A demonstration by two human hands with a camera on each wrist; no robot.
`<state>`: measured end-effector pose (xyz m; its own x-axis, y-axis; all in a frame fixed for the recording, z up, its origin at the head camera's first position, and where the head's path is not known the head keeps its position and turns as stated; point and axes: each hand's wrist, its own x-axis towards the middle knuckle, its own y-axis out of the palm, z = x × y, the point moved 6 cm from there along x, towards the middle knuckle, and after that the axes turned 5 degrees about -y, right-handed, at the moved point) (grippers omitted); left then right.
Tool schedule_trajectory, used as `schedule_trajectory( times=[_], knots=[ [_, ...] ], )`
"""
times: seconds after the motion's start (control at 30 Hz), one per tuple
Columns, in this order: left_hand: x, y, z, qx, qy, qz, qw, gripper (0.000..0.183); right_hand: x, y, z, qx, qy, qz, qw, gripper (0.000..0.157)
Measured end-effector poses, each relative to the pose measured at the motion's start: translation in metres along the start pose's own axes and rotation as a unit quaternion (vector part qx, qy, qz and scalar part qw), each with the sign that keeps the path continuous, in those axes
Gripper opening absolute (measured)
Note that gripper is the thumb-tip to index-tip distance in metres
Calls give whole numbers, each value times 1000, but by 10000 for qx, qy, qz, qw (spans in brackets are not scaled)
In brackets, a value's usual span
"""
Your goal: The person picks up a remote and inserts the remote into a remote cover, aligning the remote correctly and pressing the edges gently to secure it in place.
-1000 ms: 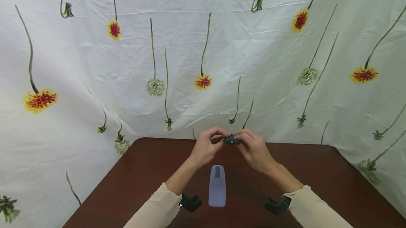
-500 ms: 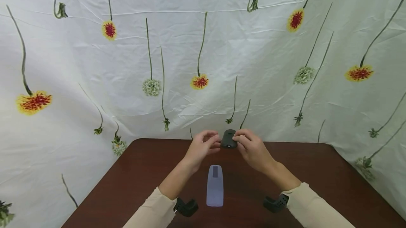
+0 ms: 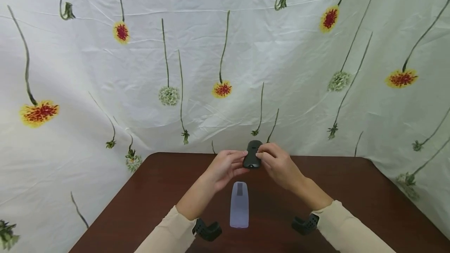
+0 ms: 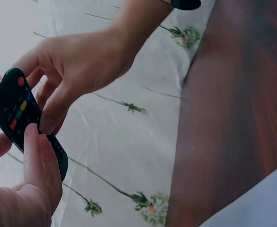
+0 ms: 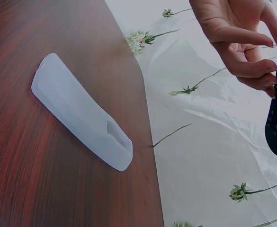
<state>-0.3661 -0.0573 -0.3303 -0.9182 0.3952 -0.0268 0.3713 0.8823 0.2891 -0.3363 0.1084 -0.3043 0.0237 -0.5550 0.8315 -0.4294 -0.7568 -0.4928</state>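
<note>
A black remote control (image 3: 252, 155) is held up above the far part of the table, its plain back toward the head camera. In the left wrist view its key face (image 4: 15, 106) shows red, yellow, green and blue buttons. My left hand (image 3: 225, 168) holds it at the left edge, fingertips against the key side. From the right, my right hand (image 3: 279, 165) pinches the remote's opposite edge between thumb and fingers. Below the hands, a pale translucent remote cover (image 3: 239, 208) lies flat on the table, with a darker rectangular window near its far end.
The dark reddish-brown table (image 3: 158, 202) ends at a white flower-printed cloth (image 3: 197, 57) hanging behind and around it. Black wrist straps (image 3: 207, 230) sit at both sleeve cuffs, on either side of the cover.
The remote has turned from edge-on to showing its back. My left hand came away from it, then took hold of its left edge again. The right hand kept its pinch; the cover stayed put.
</note>
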Motion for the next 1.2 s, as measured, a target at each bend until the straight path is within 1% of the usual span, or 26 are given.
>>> schedule_trajectory(
  times=[0.17, 0.23, 0.33, 0.37, 0.47, 0.5, 0.6, 0.7, 0.83, 0.97, 1.1, 1.13, 1.2],
  knots=[
    [0, -1, 0, -167, -3, 7, 9999, 35, 0, 1, 0, -31, -104, 54, 9999, 31],
    [-1, -2, 1, -157, -18, -43, 9999, 33, 0, 2, 0, -37, -114, 87, 9999, 33],
    [0, -4, 1, -67, 9, -126, 9999, 35, 0, 2, 0, -76, -11, 150, 9999, 33],
    [0, -4, 1, -28, 20, -154, 9999, 36, 0, 2, 0, -76, 59, 157, 9998, 31],
    [2, -6, 1, 116, 105, -213, 9997, 39, 0, 2, -3, -74, 396, 126, 9991, 10],
    [3, -7, 2, 186, 150, -223, 9995, 40, -1, 2, -5, -66, 504, 73, 9987, 8],
    [3, -10, 2, 391, 259, -310, 9984, 39, -1, 2, -9, 88, 919, -96, 9957, 35],
    [3, -12, 1, 590, 396, -397, 9967, 38, -2, 3, -11, 312, 1361, -154, 9901, 43],
    [2, -10, -1, 692, 569, -401, 9952, 36, -3, 2, -14, 625, 1989, -130, 9779, 46],
    [1, -8, -4, 781, 810, -347, 9930, 35, -3, 0, -16, 989, 2580, -171, 9609, 42],
    [0, -7, -7, 1003, 1099, -379, 9881, 31, -4, 0, -18, 1504, 3192, -173, 9355, 39],
    [0, -7, -8, 1116, 1204, -400, 9856, 31, -4, 1, -18, 1659, 3351, -158, 9273, 40],
    [0, -6, -10, 1457, 1484, -425, 9772, 30, -4, 2, -19, 1940, 3665, -124, 9099, 42]
  ],
)
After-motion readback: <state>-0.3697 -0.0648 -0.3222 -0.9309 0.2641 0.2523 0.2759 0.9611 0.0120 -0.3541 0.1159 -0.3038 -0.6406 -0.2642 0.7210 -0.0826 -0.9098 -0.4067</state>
